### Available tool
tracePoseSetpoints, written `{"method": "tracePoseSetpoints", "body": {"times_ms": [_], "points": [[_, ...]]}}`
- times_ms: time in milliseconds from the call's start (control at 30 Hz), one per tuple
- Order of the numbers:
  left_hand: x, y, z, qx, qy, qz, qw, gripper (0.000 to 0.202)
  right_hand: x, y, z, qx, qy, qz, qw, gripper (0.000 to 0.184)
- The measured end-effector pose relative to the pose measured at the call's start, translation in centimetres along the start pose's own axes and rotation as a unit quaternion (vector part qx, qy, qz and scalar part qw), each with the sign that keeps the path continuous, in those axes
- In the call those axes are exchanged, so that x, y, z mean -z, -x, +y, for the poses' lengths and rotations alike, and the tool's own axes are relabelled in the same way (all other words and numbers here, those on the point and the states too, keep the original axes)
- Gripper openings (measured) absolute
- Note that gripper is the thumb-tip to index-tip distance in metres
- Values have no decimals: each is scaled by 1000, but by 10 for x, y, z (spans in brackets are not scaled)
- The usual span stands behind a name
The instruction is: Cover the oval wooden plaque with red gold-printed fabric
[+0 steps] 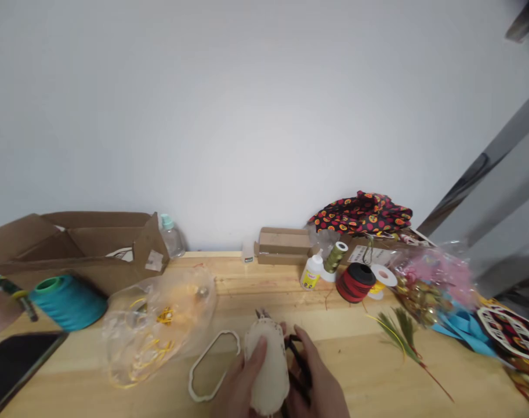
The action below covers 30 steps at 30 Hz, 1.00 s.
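Note:
My left hand (242, 380) grips a cream, oval plaque (268, 368) with a scalloped edge, its thumb lying across the face. At the plaque's right side, my right hand (319, 377) is closed around a black-handled tool (300, 361); whether scissors or pliers I cannot tell. Grey metal tips (263, 314) show just past the plaque's top edge and seem to belong to that tool, though its middle is hidden behind the plaque. A thin cream frame (194, 371) with an open centre lies on the table left of my left hand.
On the left are a cardboard box (88, 273), a teal thread cone (71, 302), a phone (18, 368) and a plastic bag (160, 325). A glue bottle (311, 273), a red cord spool (355, 283) and green tassels (399, 334) sit right of centre.

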<state>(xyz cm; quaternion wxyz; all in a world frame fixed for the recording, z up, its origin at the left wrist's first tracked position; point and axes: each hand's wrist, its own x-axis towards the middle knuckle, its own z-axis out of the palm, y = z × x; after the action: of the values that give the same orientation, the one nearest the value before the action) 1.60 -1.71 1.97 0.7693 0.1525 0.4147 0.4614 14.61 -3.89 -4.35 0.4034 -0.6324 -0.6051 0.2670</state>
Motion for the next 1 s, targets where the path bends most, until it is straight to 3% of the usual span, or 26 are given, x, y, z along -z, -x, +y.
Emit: {"method": "tracePoseSetpoints", "body": {"times_ms": [100,167,300,400,500,600,733,867,1000], "points": [[-2,-9,6,-37,-16,32,999,29,22,-5,7,-10,-166,23,986,48],[-4,-14,12,-51,-39,45,997,30,32,-5,13,-15,-242,2,970,50],[-6,-21,15,-30,-50,37,998,35,28,-5,23,-11,-284,-24,958,56],[0,-25,10,-33,-42,53,997,43,22,-6,23,20,-254,-35,966,52],[7,-26,4,-44,-37,41,997,39,28,-8,13,75,-190,-28,979,53],[10,-27,1,-55,-39,24,997,36,39,-11,-2,81,5,-11,997,45],[15,-32,-3,-68,-88,39,993,32,36,-18,-15,68,206,-8,976,18],[26,-41,-10,-95,-173,65,978,31,27,-24,-20,77,247,-25,966,17],[29,-40,-7,-95,-234,52,966,29,25,-28,-21,59,263,-28,963,17]]}}
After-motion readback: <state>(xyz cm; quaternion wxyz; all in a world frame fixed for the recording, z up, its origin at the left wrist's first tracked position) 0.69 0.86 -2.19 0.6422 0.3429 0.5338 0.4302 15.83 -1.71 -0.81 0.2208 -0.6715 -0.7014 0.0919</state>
